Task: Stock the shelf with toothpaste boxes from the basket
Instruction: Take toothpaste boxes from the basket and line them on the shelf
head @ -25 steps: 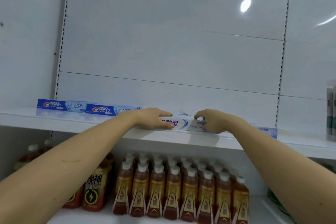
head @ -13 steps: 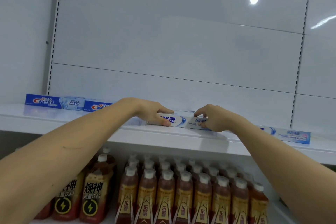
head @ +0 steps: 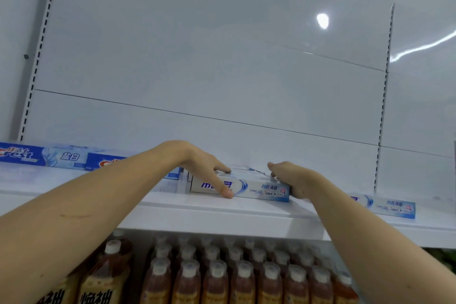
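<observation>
A white toothpaste box (head: 256,190) with blue print lies lengthwise on the white shelf (head: 222,215), near its middle. My left hand (head: 204,168) rests on the box's left half, thumb down over its front face. My right hand (head: 293,180) grips the box's right end. More white boxes seem to lie behind it, mostly hidden. Another white box (head: 392,207) lies to the right. Two blue Crest boxes (head: 47,155) stand along the back at the left; my left forearm covers part of the second. The basket is out of view.
The shelf below holds rows of brown drink bottles (head: 244,279) with white caps, and yellow-labelled bottles (head: 96,284) at the left. Slotted uprights (head: 37,61) frame the white back panel. The shelf surface between the Crest boxes and my hands is bare.
Both hands stay on the white box, which has slid slightly forward and right on the shelf. My view has shifted closer and to the right.
</observation>
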Demonstrator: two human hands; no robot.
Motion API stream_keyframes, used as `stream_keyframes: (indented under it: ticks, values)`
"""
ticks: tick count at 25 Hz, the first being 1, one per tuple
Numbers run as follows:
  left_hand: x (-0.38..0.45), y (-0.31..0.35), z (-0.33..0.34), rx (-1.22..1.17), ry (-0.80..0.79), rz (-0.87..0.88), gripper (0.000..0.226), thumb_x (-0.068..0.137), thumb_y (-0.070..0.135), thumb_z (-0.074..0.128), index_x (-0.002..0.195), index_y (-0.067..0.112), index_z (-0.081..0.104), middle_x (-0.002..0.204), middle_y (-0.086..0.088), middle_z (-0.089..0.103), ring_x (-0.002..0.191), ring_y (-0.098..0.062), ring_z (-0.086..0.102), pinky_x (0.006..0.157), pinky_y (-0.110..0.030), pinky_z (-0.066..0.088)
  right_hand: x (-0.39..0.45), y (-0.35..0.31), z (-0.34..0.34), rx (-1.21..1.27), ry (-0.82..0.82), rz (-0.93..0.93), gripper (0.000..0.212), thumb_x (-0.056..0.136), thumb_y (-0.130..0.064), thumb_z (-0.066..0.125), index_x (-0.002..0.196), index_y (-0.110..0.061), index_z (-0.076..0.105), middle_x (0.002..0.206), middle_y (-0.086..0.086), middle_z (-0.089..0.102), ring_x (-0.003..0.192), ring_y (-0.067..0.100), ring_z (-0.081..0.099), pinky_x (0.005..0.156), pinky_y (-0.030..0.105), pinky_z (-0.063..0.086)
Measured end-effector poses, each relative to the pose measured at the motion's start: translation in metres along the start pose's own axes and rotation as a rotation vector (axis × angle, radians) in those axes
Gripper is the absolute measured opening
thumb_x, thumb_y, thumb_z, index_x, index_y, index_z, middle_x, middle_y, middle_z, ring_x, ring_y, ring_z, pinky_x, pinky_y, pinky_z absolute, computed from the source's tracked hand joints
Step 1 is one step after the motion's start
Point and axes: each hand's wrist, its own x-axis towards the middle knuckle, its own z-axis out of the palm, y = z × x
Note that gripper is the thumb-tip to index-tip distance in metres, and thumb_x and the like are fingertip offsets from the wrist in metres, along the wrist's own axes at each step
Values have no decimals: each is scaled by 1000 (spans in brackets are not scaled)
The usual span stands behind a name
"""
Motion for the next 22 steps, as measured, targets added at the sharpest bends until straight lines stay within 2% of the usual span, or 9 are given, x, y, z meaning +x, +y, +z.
stream_keyframes:
  ticks: [4, 6, 9, 11, 13, 16, 17, 19, 22]
  values:
    - [-4, -6, -1, 28, 5, 0, 89, 80, 73, 56, 154, 41, 19, 153, 3, 38, 139, -19, 36, 116, -37, 27, 9, -3, 6, 125, -50, 44, 45, 102, -35, 40, 128, 0, 48, 107, 11, 56, 78, 20, 60, 63, 26, 53]
    - [-6, -11, -1, 43, 2, -8, 88, 80, 74, 54, 153, 44, 17, 156, 5, 32, 142, -20, 32, 118, -39, 24, 4, -4, 5, 169, -92, 57, 37, 103, -33, 42, 123, -2, 49, 98, 9, 55, 69, 16, 60, 49, 20, 52]
    - [-7, -14, -1, 67, -8, -17, 86, 80, 76, 52, 152, 47, 15, 157, 6, 29, 143, -21, 30, 117, -39, 22, 5, -3, 5, 175, -136, 43, 29, 103, -30, 44, 115, -4, 53, 87, 7, 55, 66, 14, 59, 43, 17, 51]
    - [-7, -13, -3, 93, -23, -25, 86, 80, 76, 51, 152, 49, 13, 158, 6, 28, 144, -20, 29, 116, -39, 21, 4, -5, 7, 129, -165, 25, 33, 103, -29, 46, 122, -4, 56, 93, 8, 59, 69, 14, 58, 47, 18, 52]
    - [-7, -14, -5, 121, -41, -36, 86, 80, 76, 51, 152, 50, 11, 159, 6, 26, 145, -20, 27, 116, -38, 20, 11, -9, 7, 18, -140, -3, 34, 102, -28, 47, 123, -5, 59, 117, 10, 64, 82, 16, 60, 65, 22, 52]
    - [-6, -14, -9, 121, -58, -50, 87, 79, 75, 53, 151, 51, 11, 159, 7, 27, 145, -18, 27, 115, -36, 20, 27, -16, -1, -459, 58, -222, 35, 101, -9, 40, 128, -6, 61, 134, 2, 59, 111, 22, 59, 87, 29, 47]
    - [-6, -13, -9, 126, -57, -50, 87, 79, 75, 54, 152, 50, 11, 158, 7, 28, 145, -18, 27, 114, -35, 21, 33, -17, -1, -566, 88, -294, 37, 100, -7, 39, 130, -9, 61, 136, 2, 58, 118, 23, 56, 93, 29, 46]
    - [-5, -12, -9, 130, -52, -45, 87, 80, 74, 53, 152, 49, 11, 158, 6, 29, 145, -19, 28, 114, -35, 21, 46, -15, -2, -738, 36, -332, 36, 100, -12, 43, 130, -14, 64, 133, 4, 61, 119, 24, 56, 98, 31, 45]
    - [-4, -14, -8, 118, -41, -31, 86, 80, 75, 52, 152, 49, 13, 158, 6, 28, 145, -19, 27, 114, -36, 21, 62, -10, -7, -936, 50, -325, 31, 97, -10, 48, 119, -11, 70, 122, 7, 68, 108, 25, 62, 91, 31, 50]
